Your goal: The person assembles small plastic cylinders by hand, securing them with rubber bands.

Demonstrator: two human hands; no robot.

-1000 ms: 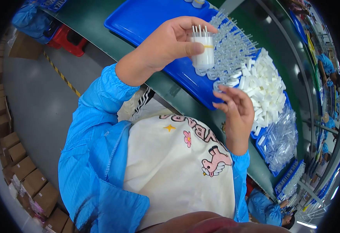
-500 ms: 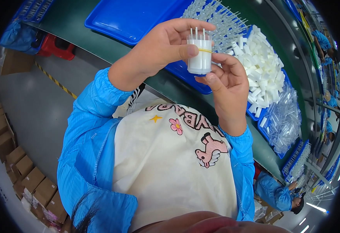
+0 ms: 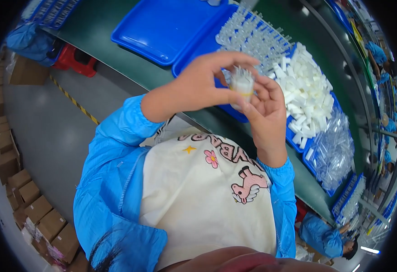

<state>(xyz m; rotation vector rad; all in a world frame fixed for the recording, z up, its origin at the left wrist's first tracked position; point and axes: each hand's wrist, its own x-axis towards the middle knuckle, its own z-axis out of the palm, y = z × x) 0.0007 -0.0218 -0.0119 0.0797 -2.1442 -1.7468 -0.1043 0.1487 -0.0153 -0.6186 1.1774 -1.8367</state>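
My left hand [image 3: 203,86] and right hand [image 3: 264,106] meet raised above the worktop's near edge [image 3: 171,84], both grips clamped on a small white bundle of sticks [image 3: 241,86] with a yellow band. Blue trays [image 3: 162,27] behind; white blocks [image 3: 305,88] heaped right, clear bags [image 3: 337,152] beside them.

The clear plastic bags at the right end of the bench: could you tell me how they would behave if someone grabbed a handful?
The clear plastic bags lie crumpled and glossy, so they would probably be floppy and slippery. The thin film suggests very little weight. Loosely heaped beside the white blocks, some may slide off when pulled.
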